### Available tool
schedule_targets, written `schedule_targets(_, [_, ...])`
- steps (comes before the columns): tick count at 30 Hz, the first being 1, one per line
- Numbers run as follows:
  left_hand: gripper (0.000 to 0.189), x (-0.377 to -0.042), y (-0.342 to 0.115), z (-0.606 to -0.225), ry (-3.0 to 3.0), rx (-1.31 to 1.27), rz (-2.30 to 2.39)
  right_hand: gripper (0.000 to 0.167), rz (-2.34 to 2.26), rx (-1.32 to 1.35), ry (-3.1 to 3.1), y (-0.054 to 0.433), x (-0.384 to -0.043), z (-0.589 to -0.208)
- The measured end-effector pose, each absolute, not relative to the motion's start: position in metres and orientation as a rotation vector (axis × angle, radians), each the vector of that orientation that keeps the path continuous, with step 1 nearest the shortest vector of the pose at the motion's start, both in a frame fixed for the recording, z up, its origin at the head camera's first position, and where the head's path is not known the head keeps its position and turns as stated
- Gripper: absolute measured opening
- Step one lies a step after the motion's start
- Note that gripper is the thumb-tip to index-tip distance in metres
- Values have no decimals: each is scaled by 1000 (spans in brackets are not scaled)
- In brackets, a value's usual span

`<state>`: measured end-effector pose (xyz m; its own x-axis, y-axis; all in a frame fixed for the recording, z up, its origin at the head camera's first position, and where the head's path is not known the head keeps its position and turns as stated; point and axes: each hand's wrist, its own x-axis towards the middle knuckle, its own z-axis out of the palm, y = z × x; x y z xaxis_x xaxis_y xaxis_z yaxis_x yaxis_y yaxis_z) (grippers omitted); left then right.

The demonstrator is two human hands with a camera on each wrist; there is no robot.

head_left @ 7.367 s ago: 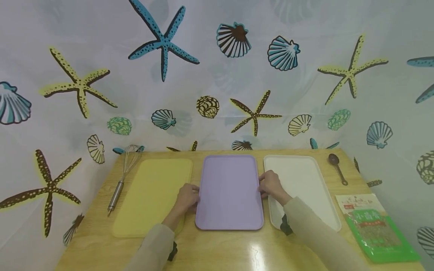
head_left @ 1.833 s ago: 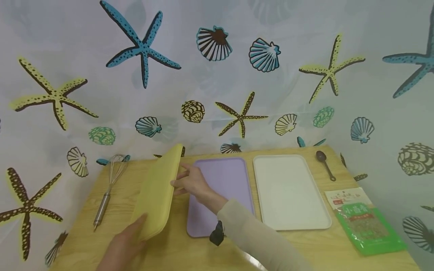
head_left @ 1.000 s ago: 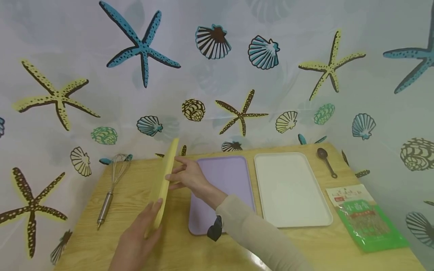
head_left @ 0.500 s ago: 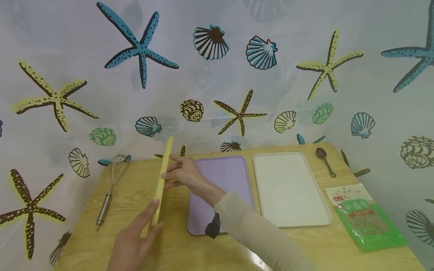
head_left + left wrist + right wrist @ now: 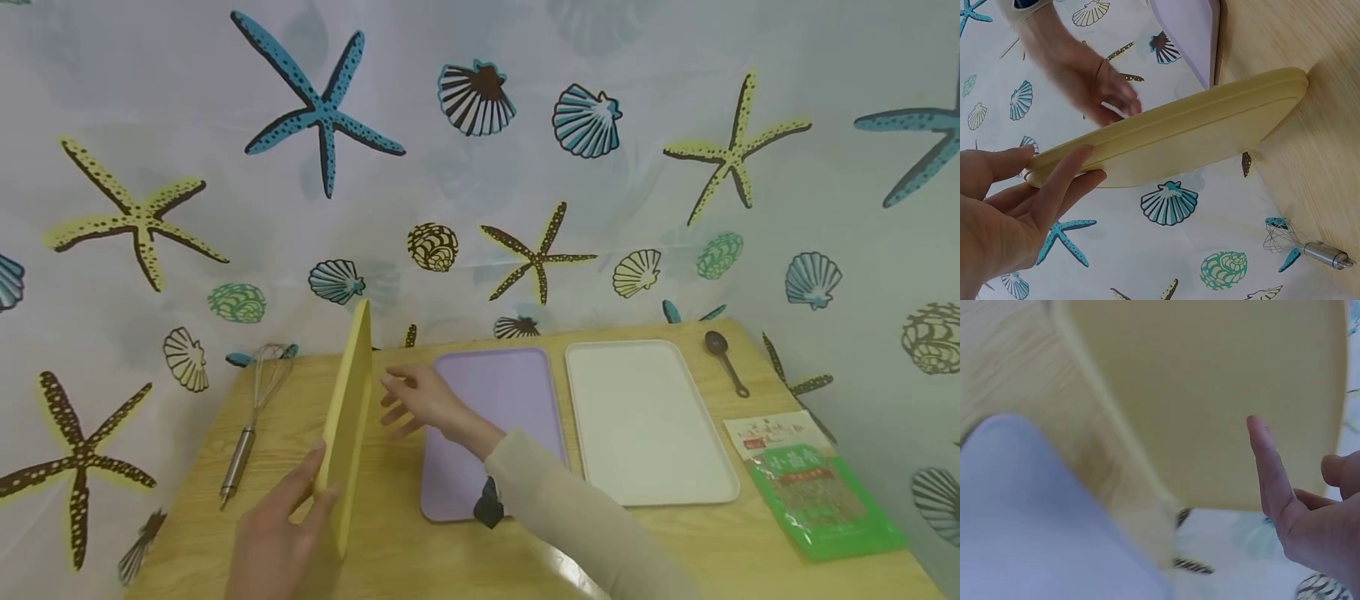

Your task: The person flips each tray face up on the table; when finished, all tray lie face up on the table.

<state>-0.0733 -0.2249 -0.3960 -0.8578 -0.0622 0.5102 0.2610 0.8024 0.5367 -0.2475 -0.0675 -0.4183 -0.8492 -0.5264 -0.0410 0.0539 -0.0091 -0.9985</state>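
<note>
A yellow tray stands up on edge at the left of the table, with one broad face turned to the right. My left hand pinches its near edge, thumb on one face and fingers on the other, as the left wrist view of the tray shows. My right hand is just right of the tray, apart from it, fingers spread and loosely bent. In the right wrist view, the right hand appears in front of the tray's broad face. Partly behind my right forearm lies a purple tray.
A white tray lies right of the purple one. Farther right are a dark brown spoon and a green seasoning packet. A wire whisk lies at the left table edge. A shell-print curtain hangs behind.
The yellow tray, flat on the table at first, has been raised on edge and turned so its right face shows. My right hand has let go of its edge and moved slightly right.
</note>
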Motion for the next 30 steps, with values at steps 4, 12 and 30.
schedule_targets(4, [52, -71, -231, -394, -2462, -79, -879, 47, -1776, -450, 1986, -62, -247, -456])
schedule_targets(12, [49, -72, -239, -387, -2410, 79, -971, 48, -1622, -423, 2042, -73, -238, -483])
schedule_targets(30, [53, -83, -267, -373, -2447, 571, -1446, 41, -1567, -338, 2057, -95, -231, -492])
